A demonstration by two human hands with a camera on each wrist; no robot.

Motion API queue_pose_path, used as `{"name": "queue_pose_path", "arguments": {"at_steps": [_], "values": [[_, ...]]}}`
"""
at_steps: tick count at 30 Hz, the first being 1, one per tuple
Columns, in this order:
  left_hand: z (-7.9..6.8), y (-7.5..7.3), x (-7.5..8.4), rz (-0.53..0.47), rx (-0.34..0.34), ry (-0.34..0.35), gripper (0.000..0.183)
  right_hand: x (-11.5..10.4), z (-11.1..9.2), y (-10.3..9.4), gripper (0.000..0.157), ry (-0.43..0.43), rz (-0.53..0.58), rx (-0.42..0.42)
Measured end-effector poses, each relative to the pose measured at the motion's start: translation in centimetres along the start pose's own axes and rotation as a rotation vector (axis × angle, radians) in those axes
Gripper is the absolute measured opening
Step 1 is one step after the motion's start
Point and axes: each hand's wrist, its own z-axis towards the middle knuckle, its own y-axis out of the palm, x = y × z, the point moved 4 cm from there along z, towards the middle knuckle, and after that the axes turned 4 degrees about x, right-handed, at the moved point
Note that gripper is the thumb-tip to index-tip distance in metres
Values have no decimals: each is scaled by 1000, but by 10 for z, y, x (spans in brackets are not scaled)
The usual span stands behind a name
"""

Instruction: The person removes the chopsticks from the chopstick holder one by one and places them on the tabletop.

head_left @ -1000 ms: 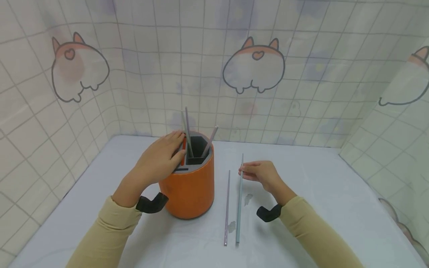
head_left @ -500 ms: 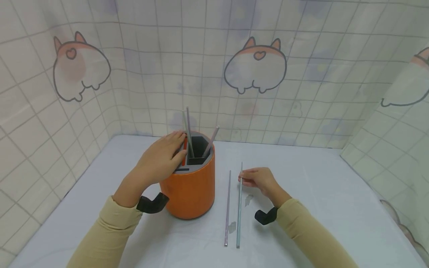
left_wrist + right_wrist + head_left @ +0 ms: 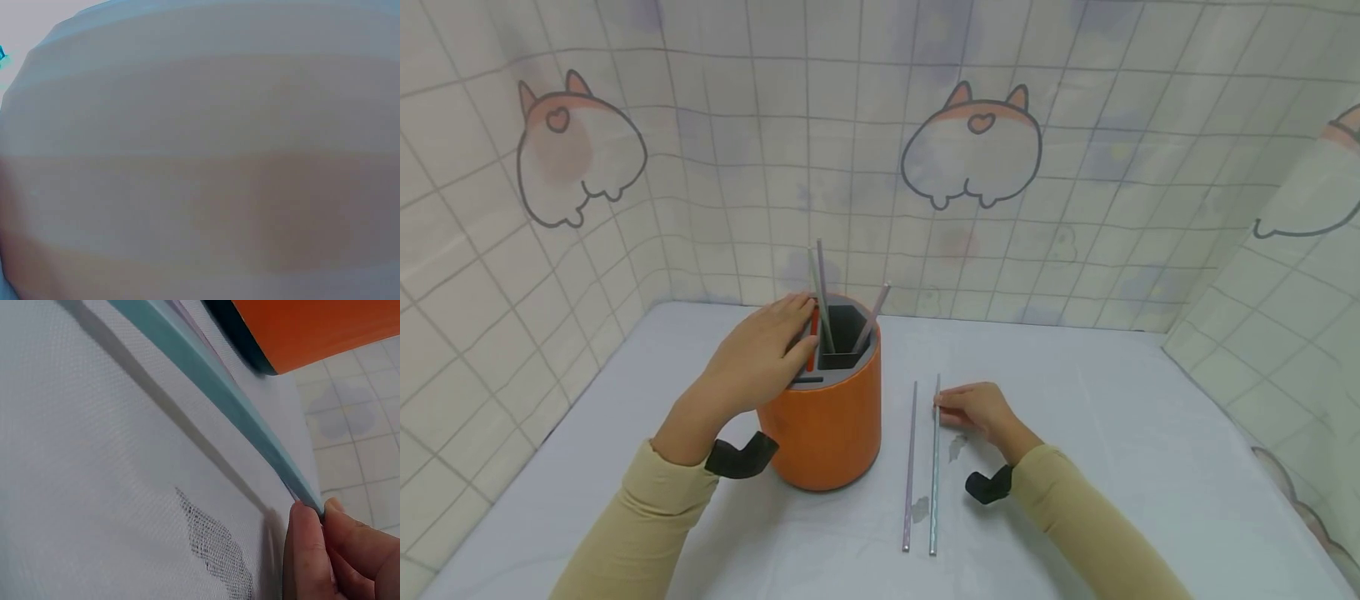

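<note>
My right hand (image 3: 977, 410) pinches the far, thin end of a pale blue chopstick (image 3: 935, 483) between thumb and fingers. In the right wrist view the blue chopstick (image 3: 231, 403) slants away from the fingertips, its shadow beside it on the cloth. Just left of it, almost parallel, lies a pinkish-purple chopstick (image 3: 909, 475). My left hand (image 3: 756, 358) rests across the top of an orange round utensil holder (image 3: 820, 442), fingers extended, covering part of its slotted grey lid. Several more chopsticks (image 3: 823, 296) lean upright in the holder's dark opening. The left wrist view shows only a blurred close surface.
A white cloth (image 3: 1097, 450) with grey printed patches covers the table. Behind it and on both sides hangs a grid-patterned curtain (image 3: 850, 183) with cartoon animal prints. A red strip (image 3: 811, 342) shows in a slot of the holder.
My right hand has moved down and slightly left toward the near side, bringing the blue chopstick lower and closer to the purple one. My left hand stays on the holder.
</note>
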Motion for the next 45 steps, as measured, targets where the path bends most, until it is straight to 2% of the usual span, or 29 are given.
{"name": "queue_pose_path", "arguments": {"at_steps": [8,13,15,18,23,27,32,35,40,45], "values": [[1,1,2,-2,6,9,60,4,3,0,27,-7,-111,54],[1,0,2,-10,13,16,59,-10,-2,-3,22,-86,-253,106],[0,0,2,-12,13,16,59,-20,-5,-4,24,-135,-245,120],[0,0,1,-11,13,14,59,-40,-11,-4,30,-195,-146,115],[-1,-2,1,-13,19,15,59,-80,-33,-1,38,-313,-73,58],[-2,-2,1,-11,17,16,59,-108,-55,4,39,-428,-57,5],[-1,-2,1,-11,19,21,59,-132,-76,14,37,-553,-10,-93],[-1,-2,1,-14,23,24,58,-143,-82,19,35,-606,45,-135],[0,-2,1,-15,20,22,58,-157,-82,25,37,-617,98,-177],[0,-2,2,-12,16,18,58,-164,-79,30,36,-605,71,-241]]}}
